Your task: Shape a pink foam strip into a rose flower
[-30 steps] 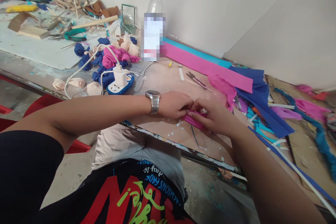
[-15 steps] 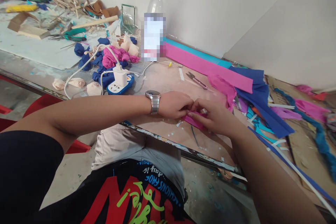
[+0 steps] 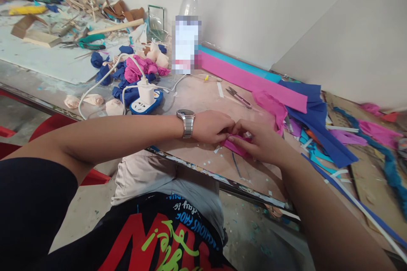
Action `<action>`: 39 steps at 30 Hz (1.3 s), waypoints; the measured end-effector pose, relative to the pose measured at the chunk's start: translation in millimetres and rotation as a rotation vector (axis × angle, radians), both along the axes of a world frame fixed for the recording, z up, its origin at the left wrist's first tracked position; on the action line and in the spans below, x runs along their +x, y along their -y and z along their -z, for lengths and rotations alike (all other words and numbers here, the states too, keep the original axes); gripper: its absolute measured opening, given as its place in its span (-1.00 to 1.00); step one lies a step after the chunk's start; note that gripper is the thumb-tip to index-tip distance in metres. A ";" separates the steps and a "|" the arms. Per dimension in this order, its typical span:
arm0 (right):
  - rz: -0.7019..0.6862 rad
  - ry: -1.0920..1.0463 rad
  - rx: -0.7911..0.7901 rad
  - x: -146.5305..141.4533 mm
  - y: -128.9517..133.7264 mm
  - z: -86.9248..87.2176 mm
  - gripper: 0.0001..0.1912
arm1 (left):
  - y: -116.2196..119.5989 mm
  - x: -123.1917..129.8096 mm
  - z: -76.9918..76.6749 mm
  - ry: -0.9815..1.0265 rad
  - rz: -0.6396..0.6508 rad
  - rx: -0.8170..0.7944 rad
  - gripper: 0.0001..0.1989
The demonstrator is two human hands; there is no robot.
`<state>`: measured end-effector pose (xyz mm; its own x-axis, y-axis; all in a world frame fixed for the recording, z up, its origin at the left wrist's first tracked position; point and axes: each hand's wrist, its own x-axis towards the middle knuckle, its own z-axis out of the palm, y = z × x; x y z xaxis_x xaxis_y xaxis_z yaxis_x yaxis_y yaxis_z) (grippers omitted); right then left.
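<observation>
Currently pink strip [image 3: 235,147] is pinched by left hand [image 3: 210,127] and right hand [image 3: 265,142], just right of frame centre, over surface [image 3: 200,95]. Likely light, soft, easily creased or torn; best held lightly by the edges.

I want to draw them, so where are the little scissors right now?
In the head view, the scissors lie on the table, right of the bottle and just left of the crumpled pink paper.
</observation>
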<state>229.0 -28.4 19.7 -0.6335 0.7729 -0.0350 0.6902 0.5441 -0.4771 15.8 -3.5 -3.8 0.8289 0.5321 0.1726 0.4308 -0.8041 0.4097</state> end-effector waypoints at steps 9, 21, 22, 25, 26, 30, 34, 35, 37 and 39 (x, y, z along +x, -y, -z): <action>0.000 0.014 0.007 0.4 0.1 0.0 -0.73 | 0.2 -0.8 -0.3 0.001 -0.001 -0.006 -0.82; -0.009 0.058 0.016 -0.2 0.3 -2.3 -0.69 | 0.4 -1.1 -0.3 0.017 0.004 -0.014 -0.82; -0.011 0.062 0.017 -0.2 0.4 -2.5 -0.69 | 0.4 -1.1 -0.1 0.019 0.005 -0.013 -0.82; -0.020 0.072 0.017 0.0 0.6 -2.7 -0.69 | 0.5 -1.2 0.0 0.022 0.004 -0.015 -0.82; -0.017 0.073 0.015 0.0 0.6 -2.5 -0.69 | 0.6 -1.3 -0.1 0.022 0.005 -0.016 -0.82; 0.009 0.060 0.006 -0.1 0.1 -1.6 -0.66 | 0.6 -1.6 -0.2 0.019 0.003 -0.018 -0.81; 0.005 0.046 0.004 -1.2 0.1 -2.3 -0.66 | 0.2 -1.3 0.5 0.023 0.007 -0.005 -0.81; 0.005 0.042 0.006 -1.6 0.3 -2.8 -0.65 | 0.1 -1.2 0.7 0.024 0.010 -0.004 -0.81; 0.003 0.035 0.007 -2.2 0.8 -3.6 -0.65 | 0.0 -1.1 0.8 0.027 0.012 -0.008 -0.82; 0.000 0.032 0.009 -2.5 1.1 -4.3 -0.65 | 0.2 -1.2 0.6 0.030 0.011 -0.016 -0.83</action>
